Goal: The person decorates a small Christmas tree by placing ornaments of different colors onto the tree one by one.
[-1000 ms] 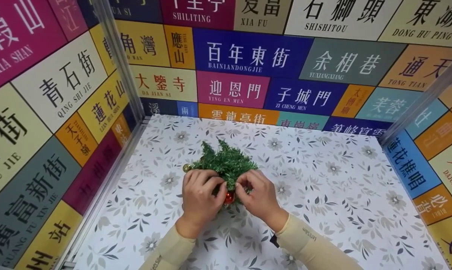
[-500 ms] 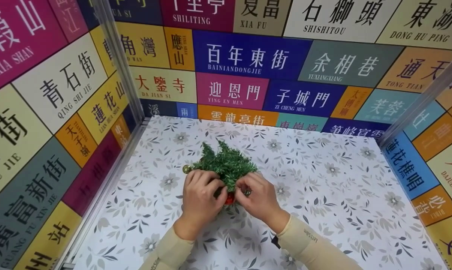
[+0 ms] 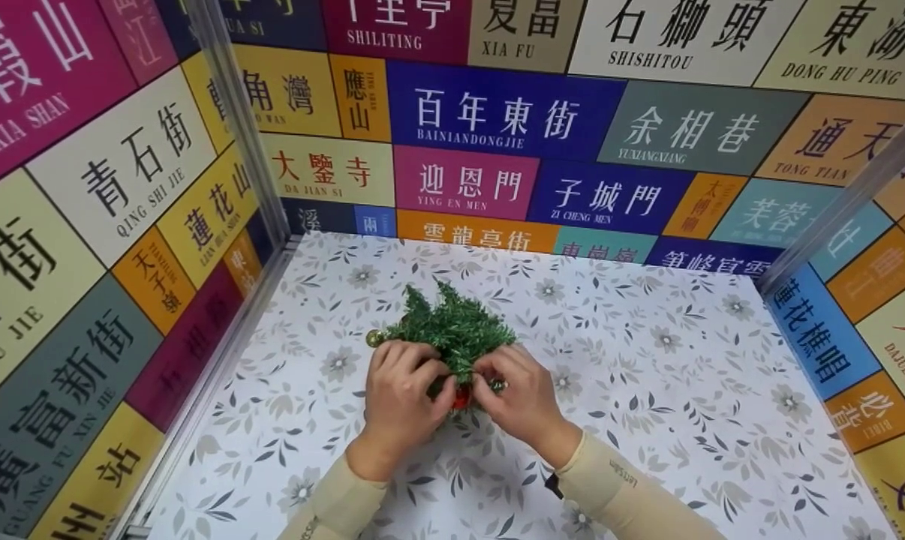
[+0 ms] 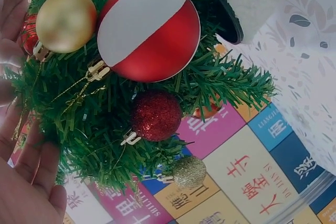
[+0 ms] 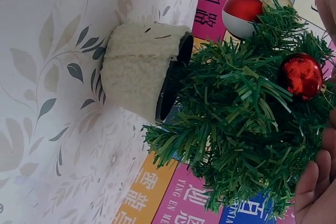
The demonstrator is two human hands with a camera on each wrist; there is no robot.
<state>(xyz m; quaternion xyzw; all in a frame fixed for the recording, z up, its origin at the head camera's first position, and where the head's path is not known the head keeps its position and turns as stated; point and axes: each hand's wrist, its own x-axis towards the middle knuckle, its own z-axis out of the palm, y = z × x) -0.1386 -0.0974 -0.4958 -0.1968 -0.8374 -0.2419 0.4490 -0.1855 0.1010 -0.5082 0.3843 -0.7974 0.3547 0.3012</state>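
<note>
A small artificial Christmas tree [image 3: 460, 322] stands on the table, its pot [image 5: 136, 69] wrapped in cream fleece. At its near side my left hand [image 3: 407, 386] and right hand [image 3: 526, 386] meet with bent fingers, thumbs and forefingers pinching close over a shiny red ball ornament [image 5: 301, 76]. A thin gold string from this ball runs in among the fingertips, which partly hide it. Around the left side hang a matte gold ball [image 4: 66, 21], a red-and-white ball [image 4: 149, 31], a glittery dark red ball [image 4: 156, 115] and a glittery gold one [image 4: 189, 171].
A white tabletop [image 3: 647, 420] with a grey floral print lies under the tree. Panels [image 3: 497, 105] with coloured street-name signs enclose it at the back and both sides, with metal posts [image 3: 246, 127] at the corners.
Both hands stay at the same spot on the tree with only small finger movements. More of the red ball is covered by the fingers than a second ago.
</note>
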